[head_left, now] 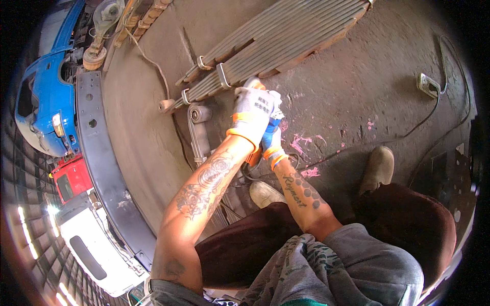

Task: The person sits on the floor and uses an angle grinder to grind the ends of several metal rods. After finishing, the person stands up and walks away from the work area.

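Both my hands wear work gloves, white with orange cuffs, and meet close together in the middle of the view. My left hand [250, 109] is closed, its fingers beside the near edge of a stack of leaf springs [301, 38]. Just behind it, my right hand [272, 133], with blue on its glove, is closed too. Between and below the gloves shows part of an orange corded power tool [253, 156]; its front is hidden by the hands. Metal clips [222, 76] wrap the leaves. A rolled spring eye [199, 113] lies left of my left hand.
A dark steel beam [109, 148] runs along the left, with blue [48, 104], red and white truck cabs beyond it. A cable [403, 136] crosses the stained floor to an outlet box [429, 85] at right. My shoes [378, 166] are near the cable.
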Tool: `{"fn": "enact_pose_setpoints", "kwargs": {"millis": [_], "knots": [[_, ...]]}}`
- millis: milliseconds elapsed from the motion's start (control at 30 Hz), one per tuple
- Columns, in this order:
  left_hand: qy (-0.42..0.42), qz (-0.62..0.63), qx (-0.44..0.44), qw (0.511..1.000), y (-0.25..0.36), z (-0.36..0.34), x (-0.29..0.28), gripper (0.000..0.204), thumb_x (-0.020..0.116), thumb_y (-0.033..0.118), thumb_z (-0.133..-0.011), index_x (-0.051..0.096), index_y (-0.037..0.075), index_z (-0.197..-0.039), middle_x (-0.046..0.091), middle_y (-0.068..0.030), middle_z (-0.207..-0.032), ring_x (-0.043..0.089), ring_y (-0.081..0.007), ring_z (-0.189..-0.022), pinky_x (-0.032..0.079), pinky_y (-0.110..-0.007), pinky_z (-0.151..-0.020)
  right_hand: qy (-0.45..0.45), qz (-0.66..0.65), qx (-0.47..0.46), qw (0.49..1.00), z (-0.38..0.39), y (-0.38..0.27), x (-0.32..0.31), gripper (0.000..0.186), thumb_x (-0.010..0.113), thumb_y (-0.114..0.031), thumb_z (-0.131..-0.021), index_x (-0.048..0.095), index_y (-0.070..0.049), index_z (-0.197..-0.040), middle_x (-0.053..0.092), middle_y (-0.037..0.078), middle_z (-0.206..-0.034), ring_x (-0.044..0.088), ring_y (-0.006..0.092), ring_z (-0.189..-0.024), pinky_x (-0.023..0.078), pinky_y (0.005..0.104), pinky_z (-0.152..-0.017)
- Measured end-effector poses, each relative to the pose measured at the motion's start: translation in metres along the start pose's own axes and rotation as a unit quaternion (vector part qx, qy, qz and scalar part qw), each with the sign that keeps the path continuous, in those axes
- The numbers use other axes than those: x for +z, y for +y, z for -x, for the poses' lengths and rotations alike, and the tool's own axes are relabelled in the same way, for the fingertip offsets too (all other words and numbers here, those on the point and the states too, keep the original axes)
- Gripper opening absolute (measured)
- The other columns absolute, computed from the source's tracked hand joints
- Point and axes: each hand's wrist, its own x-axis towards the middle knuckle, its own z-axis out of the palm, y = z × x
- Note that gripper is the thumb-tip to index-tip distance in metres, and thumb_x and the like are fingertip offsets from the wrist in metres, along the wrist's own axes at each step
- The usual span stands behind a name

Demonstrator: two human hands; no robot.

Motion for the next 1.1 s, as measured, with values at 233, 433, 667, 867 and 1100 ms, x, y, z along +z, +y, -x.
{"fn": "enact_pose_setpoints", "kwargs": {"millis": [233,433,667,867,1100], "knots": [[0.001,-0.023,0.015,1.000,0.003,-0.012,0.008,0.011,0.067,0.020,-0.088,0.077,0.017,-0.085,0.072,0.0006,-0.080,0.071,-0.0196,-0.072,0.051,-0.046,-0.061,0.056,-0.082,0.071,0.993,-0.003,-0.007,0.004,0.048,0.084,-0.002,-0.074,0.069,-0.001,-0.120,0.075,0.006,-0.112,0.071,0.0171,-0.095,0.058,0.0340,-0.087],[0.009,-0.019,0.020,1.000,-0.001,-0.017,0.013,0.012,0.066,0.020,-0.090,0.077,0.018,-0.090,0.072,0.0009,-0.087,0.072,-0.0193,-0.078,0.052,-0.045,-0.063,0.061,-0.062,0.066,0.994,-0.003,-0.002,0.006,0.044,0.084,-0.005,-0.075,0.070,-0.002,-0.117,0.075,0.006,-0.109,0.071,0.0172,-0.091,0.059,0.0340,-0.083],[-0.011,0.017,-0.055,0.998,-0.012,0.028,0.002,0.012,0.065,0.018,-0.086,0.076,0.015,-0.084,0.073,-0.0046,-0.073,0.072,-0.0229,-0.066,0.052,-0.044,-0.056,-0.009,0.017,-0.049,0.999,-0.014,0.003,-0.007,0.036,0.085,-0.010,-0.074,0.072,-0.002,-0.106,0.075,0.004,-0.096,0.069,0.0138,-0.082,0.058,0.0309,-0.076],[0.061,0.129,-0.194,0.971,-0.068,0.113,0.004,0.009,0.064,0.018,-0.088,0.068,0.012,-0.095,0.073,-0.0154,-0.082,0.073,-0.0346,-0.078,0.057,-0.049,-0.069,-0.115,0.193,0.012,0.974,0.010,-0.054,0.041,0.027,0.082,-0.010,-0.072,0.068,-0.005,-0.095,0.069,0.000,-0.087,0.064,0.0113,-0.073,0.056,0.0324,-0.066],[-0.038,0.357,-0.302,0.883,-0.039,0.166,0.054,0.030,0.074,0.039,-0.082,0.067,0.011,-0.090,0.072,-0.0181,-0.081,0.070,-0.0414,-0.078,0.056,-0.053,-0.072,-0.129,0.440,-0.040,0.888,0.035,-0.055,-0.003,0.062,0.086,-0.026,-0.063,0.069,-0.009,-0.120,0.077,0.015,-0.100,0.076,0.0288,-0.094,0.058,0.0394,-0.088]]}}
